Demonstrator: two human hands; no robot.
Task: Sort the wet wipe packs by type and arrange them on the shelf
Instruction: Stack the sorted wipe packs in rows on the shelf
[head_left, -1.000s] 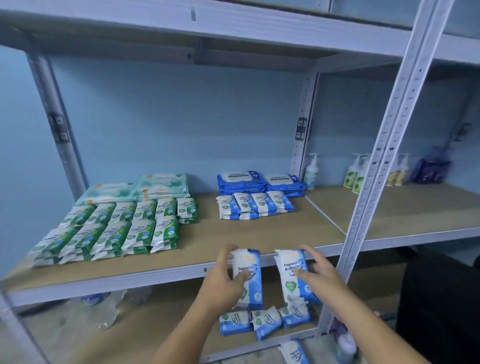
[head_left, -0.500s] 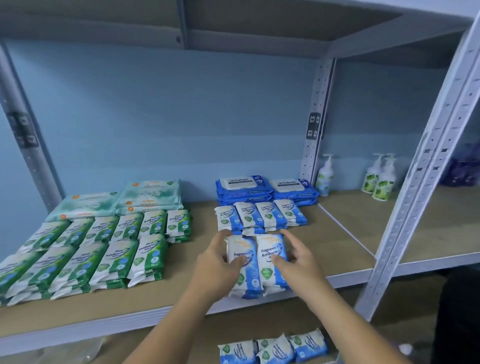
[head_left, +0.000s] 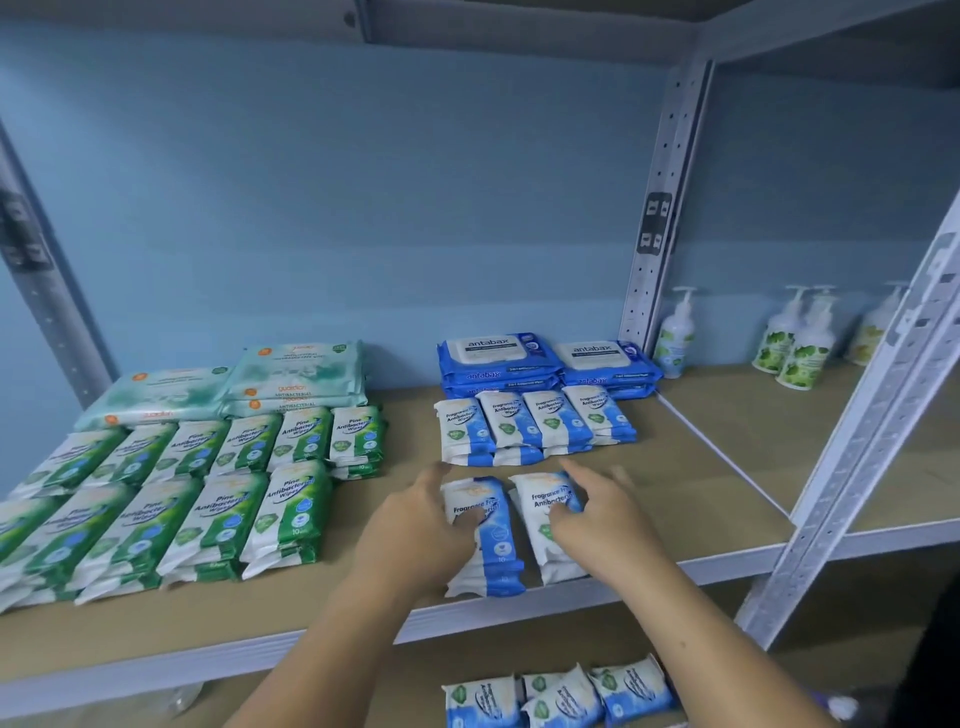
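Two small stacks of blue-and-white fragrance-free wipe packs lie side by side near the front edge of the wooden shelf. My left hand grips the left stack, thumb across its top. My right hand holds the right stack with its thumb on the label. Just behind them sits a row of matching blue packs, with large blue Antabax packs at the back. Green pine packs fill the left side in two rows, with teal Guardian packs behind.
Several more blue packs lie on the lower shelf. Pump bottles stand at the back of the right bay. A slanted metal upright rises at the right front, and another upright stands at the back.
Both hands lifted the blue packs from below the shelf edge, carried them up and forward, and set them on the shelf in front of the blue row.
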